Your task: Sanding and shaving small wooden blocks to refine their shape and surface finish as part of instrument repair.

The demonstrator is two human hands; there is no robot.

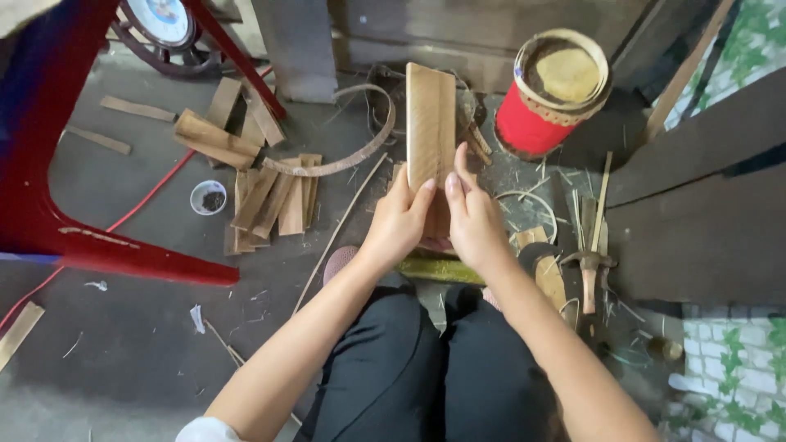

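Both hands' fingers point(426, 190) clasp the upright bamboo slat point(431, 123) at its lower end.

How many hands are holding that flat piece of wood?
2. The left hand grips the wooden slat from the left side, and the right hand grips it from the right. No other hands show.
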